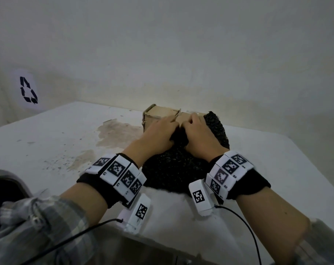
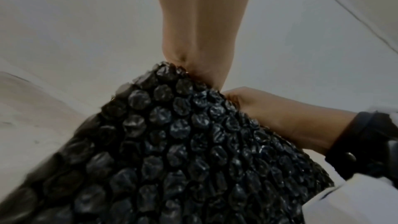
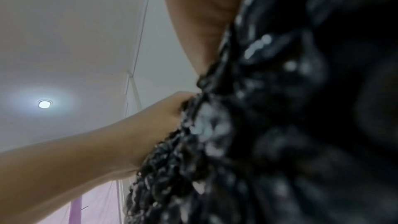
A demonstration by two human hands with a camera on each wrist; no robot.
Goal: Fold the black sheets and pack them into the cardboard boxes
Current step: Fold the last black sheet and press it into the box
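A black bubble-wrap sheet (image 1: 175, 169) lies bunched on the white table (image 1: 66, 134), running up to a brown cardboard box (image 1: 158, 114) at the far side. My left hand (image 1: 159, 131) and right hand (image 1: 197, 131) sit side by side at the box's near edge, fingers curled into the sheet's upper end. A cardboard flap sticks up between the fingertips. In the left wrist view the sheet (image 2: 183, 151) fills the lower frame, with the right hand (image 2: 280, 113) gripping its edge. In the right wrist view the left hand (image 3: 155, 120) clutches the blurred sheet (image 3: 280, 125). The box's inside is hidden.
A brownish stain (image 1: 116, 134) marks the table left of the box. A recycling sign (image 1: 28, 90) hangs on the wall at the left. A dark grey container (image 1: 7, 184) stands at the near left. Cables trail from both wristbands over the near table edge.
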